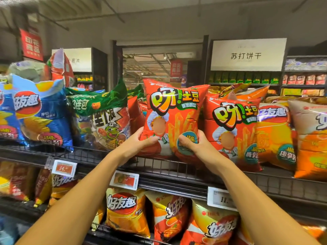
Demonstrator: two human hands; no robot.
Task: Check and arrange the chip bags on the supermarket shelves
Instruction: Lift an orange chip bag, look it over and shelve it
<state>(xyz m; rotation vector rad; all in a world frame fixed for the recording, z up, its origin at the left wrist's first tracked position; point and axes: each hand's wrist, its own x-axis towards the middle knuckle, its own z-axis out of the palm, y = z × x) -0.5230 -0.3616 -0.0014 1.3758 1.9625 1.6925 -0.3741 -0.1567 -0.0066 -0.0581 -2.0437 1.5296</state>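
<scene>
Both hands' fingers, left hand (141, 140) and right hand (192, 144), clamp the red chip bag's (174, 110) lower edge.

Both my bare arms reach up from the lower corners of the frame and converge near its centre. My left hand (141, 141) curls its fingers round the lower left edge of the bag (172, 117), thumb across the front. My right hand (192, 143) grips the lower right part, thumb pressed on the front, fingers behind.
</scene>
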